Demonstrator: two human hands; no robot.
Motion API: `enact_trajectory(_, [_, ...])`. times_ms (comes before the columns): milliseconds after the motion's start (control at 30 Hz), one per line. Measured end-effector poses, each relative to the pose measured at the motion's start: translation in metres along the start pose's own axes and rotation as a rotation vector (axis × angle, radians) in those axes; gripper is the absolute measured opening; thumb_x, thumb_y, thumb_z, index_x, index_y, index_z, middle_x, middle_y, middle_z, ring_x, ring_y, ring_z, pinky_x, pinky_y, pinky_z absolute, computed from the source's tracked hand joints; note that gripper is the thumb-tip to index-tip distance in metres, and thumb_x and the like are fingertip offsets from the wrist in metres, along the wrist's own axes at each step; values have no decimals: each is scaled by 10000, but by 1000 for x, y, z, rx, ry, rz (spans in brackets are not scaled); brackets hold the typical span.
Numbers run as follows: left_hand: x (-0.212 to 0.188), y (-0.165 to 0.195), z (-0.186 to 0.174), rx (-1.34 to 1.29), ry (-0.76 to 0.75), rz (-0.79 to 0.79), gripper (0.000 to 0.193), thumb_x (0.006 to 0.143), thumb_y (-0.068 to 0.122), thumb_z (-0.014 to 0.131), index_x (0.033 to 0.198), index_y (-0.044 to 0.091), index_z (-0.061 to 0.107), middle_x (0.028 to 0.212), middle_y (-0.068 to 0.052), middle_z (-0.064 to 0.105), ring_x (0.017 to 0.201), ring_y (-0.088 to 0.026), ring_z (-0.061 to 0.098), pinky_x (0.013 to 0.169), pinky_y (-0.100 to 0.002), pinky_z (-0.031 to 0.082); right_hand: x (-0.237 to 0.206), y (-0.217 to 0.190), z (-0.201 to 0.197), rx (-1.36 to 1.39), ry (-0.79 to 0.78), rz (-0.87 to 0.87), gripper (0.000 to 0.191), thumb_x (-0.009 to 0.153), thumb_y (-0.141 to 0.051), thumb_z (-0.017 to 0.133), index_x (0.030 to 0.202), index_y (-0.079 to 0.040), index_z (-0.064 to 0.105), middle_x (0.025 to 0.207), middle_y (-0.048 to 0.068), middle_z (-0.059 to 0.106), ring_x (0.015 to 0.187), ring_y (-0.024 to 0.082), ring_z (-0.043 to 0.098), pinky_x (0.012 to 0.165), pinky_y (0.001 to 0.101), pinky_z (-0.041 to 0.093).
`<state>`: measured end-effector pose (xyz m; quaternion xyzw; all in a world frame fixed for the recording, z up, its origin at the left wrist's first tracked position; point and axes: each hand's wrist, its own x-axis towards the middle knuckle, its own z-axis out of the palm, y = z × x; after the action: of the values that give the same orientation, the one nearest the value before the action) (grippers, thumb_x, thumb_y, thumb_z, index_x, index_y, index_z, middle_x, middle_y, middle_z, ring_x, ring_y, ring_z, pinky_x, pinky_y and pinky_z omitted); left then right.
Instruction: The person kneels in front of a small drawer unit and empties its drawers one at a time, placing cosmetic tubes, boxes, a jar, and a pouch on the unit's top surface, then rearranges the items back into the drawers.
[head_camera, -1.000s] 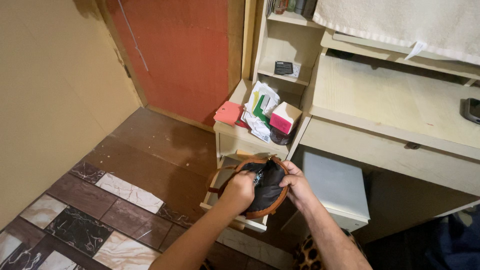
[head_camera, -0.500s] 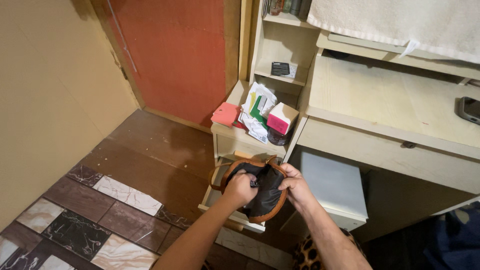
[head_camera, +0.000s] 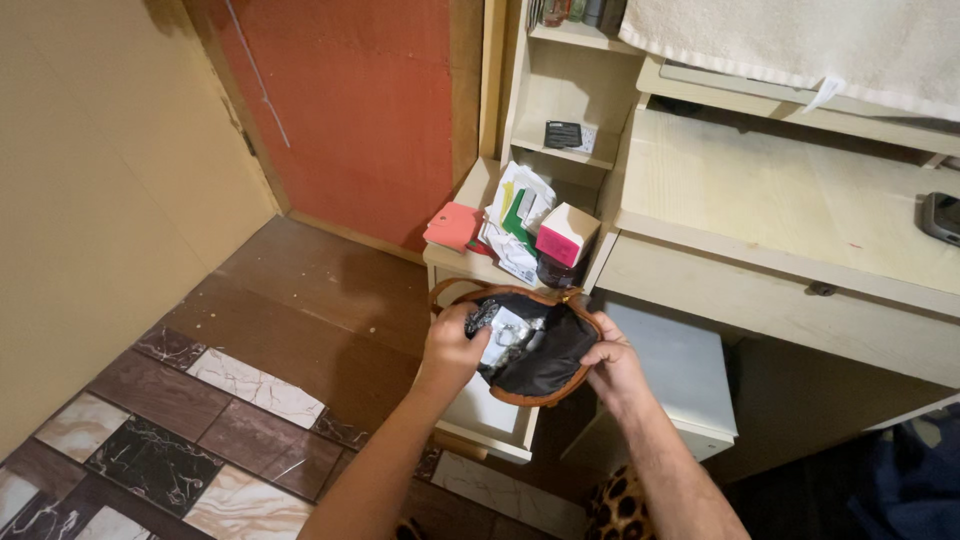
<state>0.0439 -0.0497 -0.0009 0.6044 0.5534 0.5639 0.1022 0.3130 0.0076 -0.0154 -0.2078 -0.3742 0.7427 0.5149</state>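
Head view: left hand (head_camera: 452, 345) and right hand (head_camera: 612, 365) each clamp the brown pouch (head_camera: 530, 350) rim, spreading it so its contents show, above an open drawer (head_camera: 485, 410).

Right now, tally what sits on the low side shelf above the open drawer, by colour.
Pink or red: 2, the flat pink card and the pink-faced box.
White with green: 1, the heap of papers.
Dark: 1, the jar under the box.
Total: 4.
Both hands, left and right, hold open the brown pouch below.
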Motion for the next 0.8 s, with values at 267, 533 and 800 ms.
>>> enact_trajectory(267, [4, 52, -18, 277, 183, 233, 361, 644, 146, 852, 980, 75, 742, 1311, -284, 522, 1192, -520, 468, 992, -578, 425, -5, -13, 7, 103, 115, 15, 644, 499, 120, 526, 1099, -64, 668, 1080, 122, 728, 1012, 301, 691, 941, 425, 554])
enact_trajectory(533, [18, 51, -35, -95, 78, 103, 357, 778, 199, 834, 1092, 73, 721, 1173, -173, 679, 1067, -328, 691, 900, -381, 563, 2, -5, -25, 65, 51, 18, 569, 506, 137, 537, 1038, -16, 665, 1051, 158, 737, 986, 324, 704, 935, 432, 559])
enact_trajectory(800, [26, 70, -59, -97, 33, 101, 322, 778, 169, 826, 1077, 78, 748, 973, -136, 660, 856, -293, 692, 749, -364, 560, 5, -1, -10, -280, 130, 90, 650, 560, 209, 530, 1138, -44, 689, 1040, 67, 743, 931, 213, 701, 843, 336, 557])
